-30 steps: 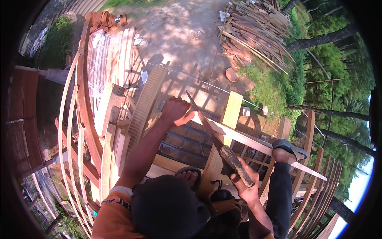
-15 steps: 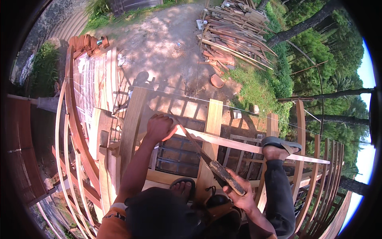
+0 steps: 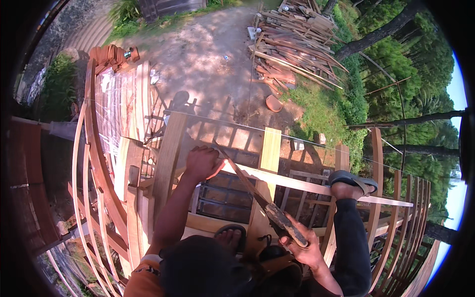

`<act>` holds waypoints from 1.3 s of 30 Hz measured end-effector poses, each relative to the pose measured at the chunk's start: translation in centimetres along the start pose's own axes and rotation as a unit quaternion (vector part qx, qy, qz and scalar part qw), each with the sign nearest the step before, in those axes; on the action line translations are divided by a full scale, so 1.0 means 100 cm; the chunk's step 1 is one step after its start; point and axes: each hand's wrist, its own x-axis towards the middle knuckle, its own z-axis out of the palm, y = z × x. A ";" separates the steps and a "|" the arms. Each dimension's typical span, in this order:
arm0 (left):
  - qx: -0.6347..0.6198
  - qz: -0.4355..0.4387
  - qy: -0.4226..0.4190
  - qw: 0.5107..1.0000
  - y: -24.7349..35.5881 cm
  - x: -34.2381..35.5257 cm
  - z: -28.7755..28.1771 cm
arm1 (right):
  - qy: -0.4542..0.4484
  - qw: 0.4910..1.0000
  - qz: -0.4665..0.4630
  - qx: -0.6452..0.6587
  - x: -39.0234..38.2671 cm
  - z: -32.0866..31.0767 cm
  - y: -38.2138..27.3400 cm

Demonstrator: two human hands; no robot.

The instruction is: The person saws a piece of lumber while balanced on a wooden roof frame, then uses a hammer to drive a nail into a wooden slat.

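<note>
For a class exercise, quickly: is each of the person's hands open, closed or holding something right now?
Left hand: closed, holding the left end of the pale board.
Right hand: closed, holding the saw handle.

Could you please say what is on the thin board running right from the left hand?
The saw crosses the board near its left end, beside the left hand; farther right, a sandaled foot covers part. Wood beneath hand and foot is hidden.

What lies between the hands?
Head view: a rusty-brown, tapered saw blade, slanting from the weathered brown handle in the right hand across the long pale wooden strip by the left hand.
</note>
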 end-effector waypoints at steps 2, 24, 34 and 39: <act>-0.003 0.001 0.016 1.000 0.000 0.000 -0.001 | -0.001 1.000 -0.018 -0.004 0.000 -0.001 0.003; 0.036 -0.008 -0.050 0.998 0.000 0.002 -0.002 | 0.018 0.995 -0.082 -0.055 -0.010 -0.001 0.005; 0.062 -0.018 -0.065 0.996 0.001 0.002 -0.005 | 0.012 0.991 -0.100 -0.087 0.053 0.029 0.003; 0.036 -0.042 -0.059 0.997 -0.007 -0.012 -0.011 | -0.014 0.992 -0.086 -0.088 0.028 0.029 0.005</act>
